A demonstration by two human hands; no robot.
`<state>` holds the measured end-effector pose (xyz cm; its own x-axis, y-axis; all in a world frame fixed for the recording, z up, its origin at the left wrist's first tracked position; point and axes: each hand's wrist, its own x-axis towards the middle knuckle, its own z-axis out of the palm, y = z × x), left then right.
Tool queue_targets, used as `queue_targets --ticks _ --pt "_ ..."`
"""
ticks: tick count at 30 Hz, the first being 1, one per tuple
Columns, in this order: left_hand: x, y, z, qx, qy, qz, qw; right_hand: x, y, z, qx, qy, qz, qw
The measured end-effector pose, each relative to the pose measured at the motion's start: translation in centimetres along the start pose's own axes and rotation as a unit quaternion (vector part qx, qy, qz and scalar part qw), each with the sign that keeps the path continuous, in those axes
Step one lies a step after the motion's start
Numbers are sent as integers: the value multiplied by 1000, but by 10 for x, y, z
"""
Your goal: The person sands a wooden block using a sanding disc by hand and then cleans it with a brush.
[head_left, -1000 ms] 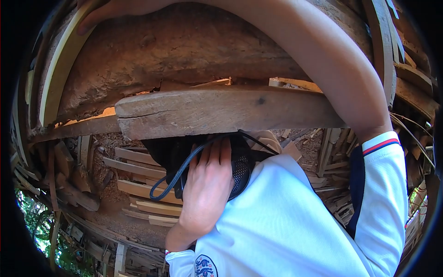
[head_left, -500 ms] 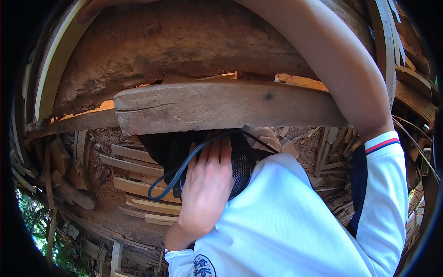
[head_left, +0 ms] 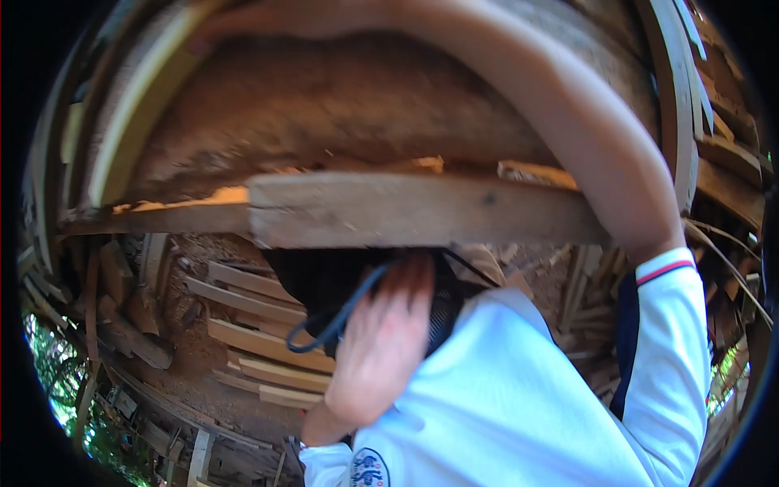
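My left hand (head_left: pixel 385 345) lies with fingers extended over a black item with a mesh panel (head_left: pixel 442 321) against my body. Motion blurs the fingertips. A blue-grey cable (head_left: pixel 329 329) loops beside that hand. My right arm reaches across the top of the view, and my right hand (head_left: pixel 247 20), partly cut off, has its fingers closed at the edge of a pale wooden plank (head_left: pixel 134 122). Below it lies a large brown log (head_left: pixel 349 105). A thick squared beam (head_left: pixel 406 213) crosses in front of my body, above my left hand.
Several cut wooden strips (head_left: pixel 272 333) lie stacked on the ground at left, amid sawdust and scraps (head_left: pixel 191 381). More timber (head_left: pixel 730 162) leans at the right edge. Greenery (head_left: pixel 61 398) shows at lower left.
The view has shifted, so the beam, log and hands appear lower and farther right. More of my right hand and forearm shows. My left hand stays on the black item.
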<state>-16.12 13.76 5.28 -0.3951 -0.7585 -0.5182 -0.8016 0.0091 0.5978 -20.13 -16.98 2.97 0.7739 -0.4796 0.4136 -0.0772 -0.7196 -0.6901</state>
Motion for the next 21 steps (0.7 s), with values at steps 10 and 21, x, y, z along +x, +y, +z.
queue_targets --ticks 10,21 --pt "-50 -29 -105 -223 341 270 872 -1 10 13 -35 49 -44 997" --pt "0 -224 -223 -16 684 -81 725 1 -2 6 -36 24 26 999"
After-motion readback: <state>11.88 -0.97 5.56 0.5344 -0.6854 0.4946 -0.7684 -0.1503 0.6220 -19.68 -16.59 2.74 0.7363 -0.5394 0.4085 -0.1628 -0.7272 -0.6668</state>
